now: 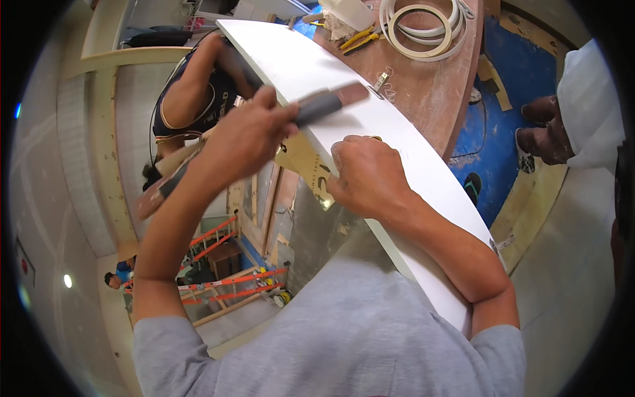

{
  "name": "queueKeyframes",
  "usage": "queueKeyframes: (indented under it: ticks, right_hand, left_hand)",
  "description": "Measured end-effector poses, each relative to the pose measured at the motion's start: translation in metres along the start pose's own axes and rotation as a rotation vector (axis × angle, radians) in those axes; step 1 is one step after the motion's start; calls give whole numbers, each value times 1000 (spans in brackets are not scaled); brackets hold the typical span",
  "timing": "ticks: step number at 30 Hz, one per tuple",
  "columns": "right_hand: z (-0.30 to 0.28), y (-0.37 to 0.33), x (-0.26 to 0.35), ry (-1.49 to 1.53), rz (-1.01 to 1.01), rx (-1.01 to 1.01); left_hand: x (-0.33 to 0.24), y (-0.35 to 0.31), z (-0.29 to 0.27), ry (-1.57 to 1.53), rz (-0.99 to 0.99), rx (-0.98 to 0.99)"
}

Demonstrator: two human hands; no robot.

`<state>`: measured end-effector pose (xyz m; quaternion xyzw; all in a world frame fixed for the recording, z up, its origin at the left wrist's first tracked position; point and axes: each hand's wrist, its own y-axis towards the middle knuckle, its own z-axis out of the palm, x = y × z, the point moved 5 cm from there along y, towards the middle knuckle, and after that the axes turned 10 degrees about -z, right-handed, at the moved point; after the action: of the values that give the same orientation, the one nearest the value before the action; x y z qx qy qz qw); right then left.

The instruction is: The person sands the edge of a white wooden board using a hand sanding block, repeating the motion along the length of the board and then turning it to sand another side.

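My left hand (248, 135) is raised over the far left edge of a long white panel (433, 195). It is closed on a blurred tool with a dark grey grip (319, 108) and a brownish end (354, 93) that points right over the panel. My right hand (370, 175) rests on the panel with its fingers curled, the thumb side at the panel's left edge. What it holds, if anything, is hidden. Beside it, below that edge, shows a yellowish printed piece (303, 159). A small metal fitting (381, 81) lies by the panel's right edge.
Beyond the panel, a brown table (430, 92) carries coiled white banding (423, 40) and yellow-handled pliers (359, 41). Another person (192, 92) bends close at the left. Someone in brown shoes (546, 126) stands at the right on blue floor covering. Orange ladders (231, 284) are lower left.
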<state>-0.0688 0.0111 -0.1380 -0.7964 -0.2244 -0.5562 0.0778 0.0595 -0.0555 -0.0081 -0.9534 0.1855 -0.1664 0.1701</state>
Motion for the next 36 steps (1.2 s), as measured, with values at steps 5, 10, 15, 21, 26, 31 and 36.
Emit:
queueKeyframes:
  ticks: [5,10,15,21,26,31,36]
  right_hand:
    - [1,-2,12,33,-15,52]
    - [-6,0,4,70,39,21]
    - [-1,2,-4,48,34,-56]
    - [10,7,-21,250,-19,216]
    - [-8,-26,-9,223,-184,257]
    - [-17,-30,-1,202,-238,294]
    - [2,23,-4,157,-342,209]
  left_hand:
    - [137,92,33,283,-183,-65]
    - [162,102,13,-326,-211,-261]
    - [121,39,63,-1178,-359,-135]
    - [127,45,105,-1653,-211,-209]
    - [127,51,106,-1682,-195,-197]
    - [123,52,104,-1664,-219,-202]
    - [126,58,107,-1625,-178,-190]
